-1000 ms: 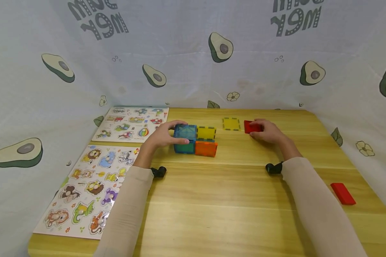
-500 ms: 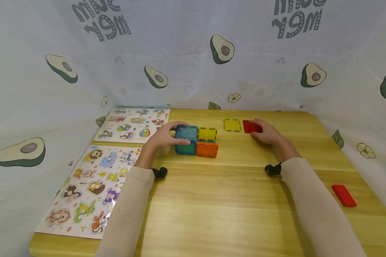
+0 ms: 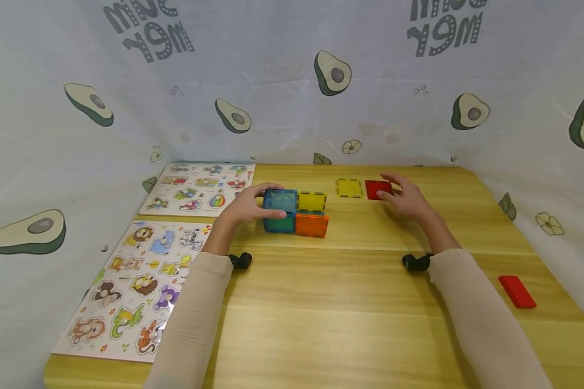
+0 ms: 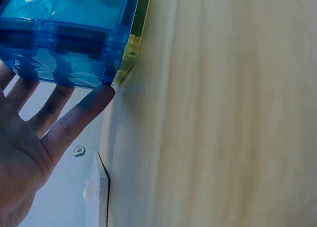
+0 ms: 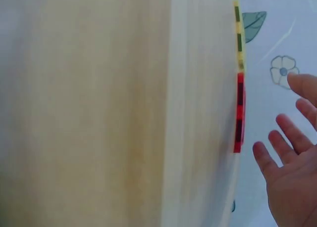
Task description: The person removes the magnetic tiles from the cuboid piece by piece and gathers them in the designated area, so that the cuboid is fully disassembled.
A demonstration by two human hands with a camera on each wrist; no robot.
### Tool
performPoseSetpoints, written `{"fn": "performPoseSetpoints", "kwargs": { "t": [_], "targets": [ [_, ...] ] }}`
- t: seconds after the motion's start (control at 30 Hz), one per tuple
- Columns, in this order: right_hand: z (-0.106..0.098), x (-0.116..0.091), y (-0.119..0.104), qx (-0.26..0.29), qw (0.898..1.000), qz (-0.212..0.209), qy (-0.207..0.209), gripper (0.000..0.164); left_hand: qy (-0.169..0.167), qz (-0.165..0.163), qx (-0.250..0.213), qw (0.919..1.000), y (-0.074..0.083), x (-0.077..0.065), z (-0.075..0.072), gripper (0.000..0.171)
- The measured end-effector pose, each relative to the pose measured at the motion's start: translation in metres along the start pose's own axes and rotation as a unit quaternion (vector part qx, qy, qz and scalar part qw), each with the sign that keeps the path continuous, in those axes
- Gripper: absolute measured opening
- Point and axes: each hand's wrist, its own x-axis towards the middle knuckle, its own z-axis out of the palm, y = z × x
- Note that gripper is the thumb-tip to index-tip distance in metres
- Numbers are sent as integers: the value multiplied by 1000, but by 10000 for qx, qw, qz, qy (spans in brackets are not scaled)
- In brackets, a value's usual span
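My left hand (image 3: 245,208) holds a blue and teal box of magnetic tiles (image 3: 280,201) between the thumb at its front and the fingers behind. In the left wrist view its fingers (image 4: 74,125) reach along a blue side. A yellow tile (image 3: 312,201) and an orange tile (image 3: 312,225) stand upright, joined to the box's right side. At the back, my right hand (image 3: 409,200) is over a flat red magnetic tile (image 3: 377,190), fingers spread and thumb overlapping its edge. The right wrist view has those fingers apart from the red tile (image 5: 239,113). Beside it lies a flat yellow tile (image 3: 349,188).
Two picture puzzle boards lie on the left: one with vehicles (image 3: 194,189), one with animals (image 3: 141,275). A red block (image 3: 517,292) rests near the table's right edge. A printed cloth (image 3: 282,81) hangs behind the wooden table (image 3: 321,313).
The red tile has shifted slightly left, nearer the flat yellow tile. My right hand has loosened from it, its fingers spreading. My left hand stays on the box.
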Motion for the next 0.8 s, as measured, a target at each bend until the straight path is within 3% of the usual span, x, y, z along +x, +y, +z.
{"fn": "performPoseSetpoints", "kwargs": {
  "t": [0.33, 0.8],
  "targets": [
    [13, -14, -21, 302, 9989, -260, 249, 65, 33, 12, 31, 10000, -2, 1, 0, 68],
    [43, -24, -59, 569, 9947, -854, -17, 59, 100, 53, 61, 9999, -3, 2, 0, 68]
  ]
}}
